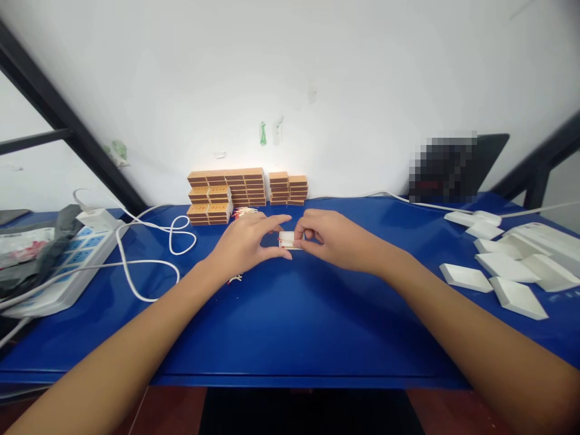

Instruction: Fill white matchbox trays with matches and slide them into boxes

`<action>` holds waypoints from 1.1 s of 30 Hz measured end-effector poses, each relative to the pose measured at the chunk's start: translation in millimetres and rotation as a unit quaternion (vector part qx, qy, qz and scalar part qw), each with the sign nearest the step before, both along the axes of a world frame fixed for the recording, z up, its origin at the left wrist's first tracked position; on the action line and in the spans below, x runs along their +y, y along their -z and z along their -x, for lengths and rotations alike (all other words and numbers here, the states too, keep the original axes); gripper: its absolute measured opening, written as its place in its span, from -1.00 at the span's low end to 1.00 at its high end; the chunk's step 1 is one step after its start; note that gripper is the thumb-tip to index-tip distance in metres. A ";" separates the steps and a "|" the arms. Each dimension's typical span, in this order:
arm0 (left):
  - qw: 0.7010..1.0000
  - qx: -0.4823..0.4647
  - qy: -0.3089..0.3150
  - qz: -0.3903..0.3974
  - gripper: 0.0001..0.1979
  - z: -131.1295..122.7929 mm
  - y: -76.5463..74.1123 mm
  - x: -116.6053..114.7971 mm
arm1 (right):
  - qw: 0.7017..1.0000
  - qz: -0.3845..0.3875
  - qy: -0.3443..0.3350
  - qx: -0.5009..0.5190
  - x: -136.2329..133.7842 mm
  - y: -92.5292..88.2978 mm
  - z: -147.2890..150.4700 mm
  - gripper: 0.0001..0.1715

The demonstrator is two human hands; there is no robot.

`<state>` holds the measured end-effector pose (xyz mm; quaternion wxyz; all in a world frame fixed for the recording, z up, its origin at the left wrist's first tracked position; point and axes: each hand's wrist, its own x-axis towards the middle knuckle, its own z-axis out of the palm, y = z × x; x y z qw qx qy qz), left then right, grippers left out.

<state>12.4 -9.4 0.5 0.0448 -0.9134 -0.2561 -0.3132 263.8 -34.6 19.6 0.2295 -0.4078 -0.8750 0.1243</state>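
A small white matchbox tray [286, 235] lies on the blue table between my hands, with a few red-tipped matches [287, 241] in or over it. My left hand [247, 241] is at the tray's left, its thumb and forefinger spread apart around the near and far sides. My right hand [324, 237] has its fingers pinched over the tray's right end, at the tails of the matches; the fingertips partly cover them. A pile of loose matches [244, 212] lies behind my left hand, and a few more matches [235, 278] show beneath its wrist.
Stacked matchboxes [226, 187] stand against the wall, with a shorter stack [288, 190] beside them. Several white trays [507, 267] are scattered at right. A power strip [86, 257] and looping white cable [136, 290] occupy the left. A dark panel [489, 163] leans at back right.
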 end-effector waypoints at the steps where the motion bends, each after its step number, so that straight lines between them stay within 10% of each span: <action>1: 1.000 -0.001 0.002 -0.004 -0.29 0.0 0.2 0.1 | 1.000 -0.001 0.000 -0.002 -0.2 0.4 0.2 -0.90; 23: 1.000 -0.007 0.006 -0.021 -0.31 3.7 -2.0 6.0 | 0.997 -0.068 0.016 -0.017 -8.3 -3.9 3.4 -0.95; 33: 0.992 -0.019 -0.123 0.021 -0.34 36.7 -9.6 36.6 | 0.992 0.058 -0.073 0.084 -30.3 29.1 80.6 -0.92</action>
